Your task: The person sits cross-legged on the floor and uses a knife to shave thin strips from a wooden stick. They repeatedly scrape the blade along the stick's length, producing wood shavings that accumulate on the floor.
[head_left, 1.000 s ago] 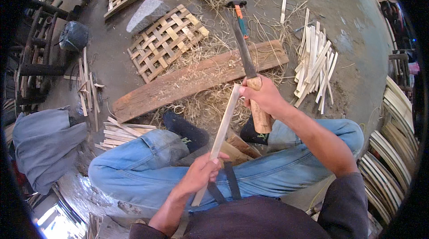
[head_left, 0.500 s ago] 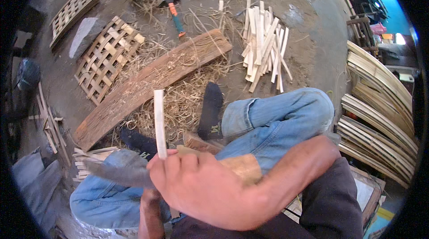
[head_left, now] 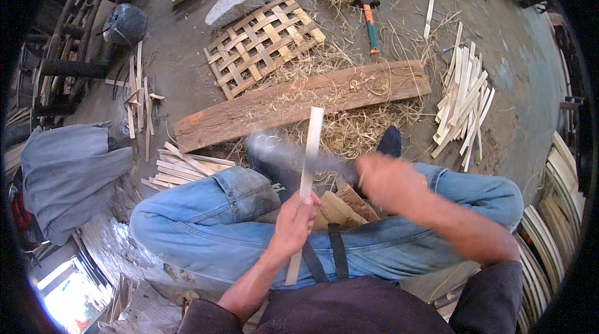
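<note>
My left hand (head_left: pixel 294 225) is closed round a thin, pale wooden strip (head_left: pixel 313 140) that stands nearly upright above my lap. The strip's lower end shows below that hand. My right hand (head_left: pixel 387 181), smeared by motion, grips a large knife (head_left: pixel 281 153) by its handle, which is hidden in the fist. Its grey blade is blurred and points left, crossing the strip above my left fingers; whether it touches the strip I cannot tell. Beneath the hands, wood blocks (head_left: pixel 343 206) lie between my crossed legs.
Ahead lies a thick brown plank (head_left: pixel 299 103) among curled shavings (head_left: pixel 349 131). Beyond it are a woven lattice panel (head_left: pixel 265 44), a grey stone (head_left: pixel 237 3) and a hammer (head_left: pixel 370 28). Strips lie in piles at right (head_left: pixel 463 100) and left (head_left: pixel 184 168).
My right hand has moved right and away from my left hand, with the knife still in it. The left hand and strip now show plainly. The view has turned leftward.
</note>
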A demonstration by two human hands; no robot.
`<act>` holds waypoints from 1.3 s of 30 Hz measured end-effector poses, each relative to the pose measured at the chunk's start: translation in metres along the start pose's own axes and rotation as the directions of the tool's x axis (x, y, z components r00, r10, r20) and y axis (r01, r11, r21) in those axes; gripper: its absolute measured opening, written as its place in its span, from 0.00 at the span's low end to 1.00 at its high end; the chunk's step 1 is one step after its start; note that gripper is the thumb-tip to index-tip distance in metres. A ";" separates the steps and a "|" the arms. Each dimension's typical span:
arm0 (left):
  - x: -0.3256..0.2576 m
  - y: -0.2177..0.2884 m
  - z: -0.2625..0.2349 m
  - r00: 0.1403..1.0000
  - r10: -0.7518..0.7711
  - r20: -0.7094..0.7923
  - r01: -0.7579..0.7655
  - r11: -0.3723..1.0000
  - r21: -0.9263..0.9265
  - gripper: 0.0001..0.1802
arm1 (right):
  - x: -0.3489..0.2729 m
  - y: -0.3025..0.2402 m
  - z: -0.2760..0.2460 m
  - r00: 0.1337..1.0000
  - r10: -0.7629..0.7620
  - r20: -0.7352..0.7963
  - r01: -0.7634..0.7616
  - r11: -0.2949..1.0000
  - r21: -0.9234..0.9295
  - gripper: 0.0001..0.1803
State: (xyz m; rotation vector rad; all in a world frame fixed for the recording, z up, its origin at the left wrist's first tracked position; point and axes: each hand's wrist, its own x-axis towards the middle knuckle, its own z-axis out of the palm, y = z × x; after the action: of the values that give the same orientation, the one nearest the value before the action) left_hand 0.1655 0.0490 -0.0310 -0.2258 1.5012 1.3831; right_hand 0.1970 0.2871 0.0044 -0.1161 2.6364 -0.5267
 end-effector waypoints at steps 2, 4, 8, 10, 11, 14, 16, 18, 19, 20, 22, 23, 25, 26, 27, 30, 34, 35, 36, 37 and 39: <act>-0.004 0.008 0.003 0.998 0.065 0.017 -0.065 0.997 -0.047 0.14 | 0.021 0.033 -0.012 0.971 0.236 -0.027 -0.227 0.954 0.194 0.12; -0.001 0.006 0.003 0.996 0.083 0.030 -0.083 0.996 -0.012 0.15 | 0.016 0.038 -0.010 0.981 0.171 -0.095 -0.154 0.974 0.164 0.11; -0.003 0.012 0.005 0.995 0.037 0.090 -0.031 0.997 -0.069 0.18 | 0.021 0.029 -0.006 0.964 0.195 -0.183 -0.174 0.977 0.123 0.09; -0.005 0.019 0.005 0.996 0.006 0.094 0.007 0.989 -0.144 0.19 | 0.030 0.034 -0.005 0.936 0.289 -0.201 -0.266 0.955 0.133 0.08; -0.003 0.020 0.005 0.996 -0.006 0.092 0.023 0.982 -0.190 0.19 | 0.026 0.027 0.002 0.955 0.225 -0.193 -0.203 0.971 0.125 0.07; 0.002 0.016 0.001 0.994 -0.109 -0.022 0.105 0.985 -0.136 0.21 | -0.001 0.000 0.012 0.970 -0.233 -0.074 0.230 0.972 -0.040 0.06; 0.002 0.010 -0.005 0.998 -0.049 0.033 0.053 0.990 -0.129 0.22 | 0.000 0.012 0.018 0.997 -0.026 -0.069 0.030 0.998 0.050 0.08; -0.001 0.012 -0.004 0.999 -0.025 0.042 0.030 0.990 -0.140 0.22 | 0.018 0.041 0.002 0.964 0.264 -0.040 -0.256 0.955 0.151 0.10; -0.003 0.013 -0.002 0.999 -0.020 0.046 0.023 0.996 -0.080 0.23 | 0.021 0.051 0.003 0.949 0.314 -0.036 -0.301 0.932 0.202 0.11; -0.002 0.013 -0.002 0.999 0.003 0.045 0.000 0.999 -0.052 0.23 | 0.018 0.047 0.002 0.976 0.206 -0.066 -0.191 0.964 0.184 0.10; 0.002 0.011 0.000 0.998 0.046 0.044 -0.047 0.999 0.007 0.23 | 0.010 0.033 0.002 0.993 -0.018 -0.120 0.036 0.989 0.142 0.10; 0.002 0.011 0.001 0.998 0.039 0.045 -0.039 0.999 0.004 0.22 | 0.010 0.032 0.008 0.985 -0.039 -0.168 0.055 0.994 0.091 0.10; 0.003 0.014 0.004 0.999 0.025 0.045 -0.025 1.000 0.000 0.21 | 0.023 0.040 0.009 0.973 0.148 -0.177 -0.131 0.986 0.105 0.10; 0.002 0.015 0.006 0.999 0.041 -0.016 -0.041 0.999 0.022 0.21 | 0.029 0.044 0.009 0.955 0.236 -0.177 -0.220 0.970 0.104 0.10; -0.001 0.017 0.009 0.995 0.058 -0.078 -0.055 0.998 0.044 0.21 | 0.029 0.042 0.012 0.956 0.235 -0.174 -0.221 0.970 0.100 0.09; 0.000 0.019 0.008 0.992 0.074 -0.105 -0.070 0.997 0.040 0.24 | 0.012 0.029 0.008 0.982 -0.141 -0.124 0.144 0.990 0.010 0.09; 0.005 0.013 -0.001 0.996 0.070 0.058 -0.061 0.989 -0.134 0.25 | 0.030 0.054 0.006 0.936 0.234 -0.263 -0.212 0.971 0.107 0.10; 0.002 0.017 0.000 0.995 0.087 0.052 -0.081 0.991 -0.104 0.25 | 0.033 0.053 0.006 0.935 0.226 -0.275 -0.200 0.973 0.117 0.09; 0.002 0.019 0.000 0.994 0.104 0.046 -0.100 0.992 -0.075 0.25 | 0.030 0.047 0.006 0.964 0.126 -0.236 -0.109 0.990 0.086 0.08; 0.004 0.015 0.001 0.995 0.096 0.035 -0.094 0.994 -0.056 0.26 | 0.022 0.035 0.005 0.981 0.026 -0.193 -0.015 0.998 0.058 0.08; 0.009 0.006 0.000 0.997 0.081 0.014 -0.081 0.997 -0.006 0.26 | 0.013 0.024 0.013 0.978 -0.112 -0.175 0.106 0.993 -0.044 0.06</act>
State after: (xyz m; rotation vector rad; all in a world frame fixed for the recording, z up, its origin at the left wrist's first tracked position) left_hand 0.1578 0.0551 -0.0341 -0.1599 1.5094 1.4508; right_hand 0.1914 0.3028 -0.0213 -0.2356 2.8262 -0.5509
